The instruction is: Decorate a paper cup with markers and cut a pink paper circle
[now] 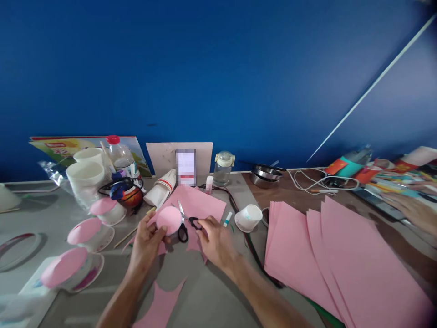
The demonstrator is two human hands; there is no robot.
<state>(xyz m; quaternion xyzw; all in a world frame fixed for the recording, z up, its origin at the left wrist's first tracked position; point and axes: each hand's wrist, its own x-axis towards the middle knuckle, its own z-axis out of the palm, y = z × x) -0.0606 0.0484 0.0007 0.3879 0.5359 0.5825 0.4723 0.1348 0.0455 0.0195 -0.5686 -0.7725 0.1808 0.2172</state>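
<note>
My left hand [146, 237] pinches a round pink paper disc [170, 219] between thumb and fingers. Just right of the disc, a pair of scissors [183, 214] points away from me, its blades slightly apart. The fingers of my right hand [215, 239] close on one of its black handle loops. Beneath both hands lie a pink paper sheet [201, 202] and cut pink scraps. A larger curved offcut [160, 303] rests near the front. A white paper cup [249, 217] stands upside down to the right of my right hand.
At left are several upturned cups topped with pink discs [85, 232], stacked white cups [85, 175] and a red-capped bottle [118, 155]. A phone [186, 167] leans at the back beside a glass jar [223, 171]. Pink sheets [297, 241] lie right; another person's hand [416, 209] is beyond.
</note>
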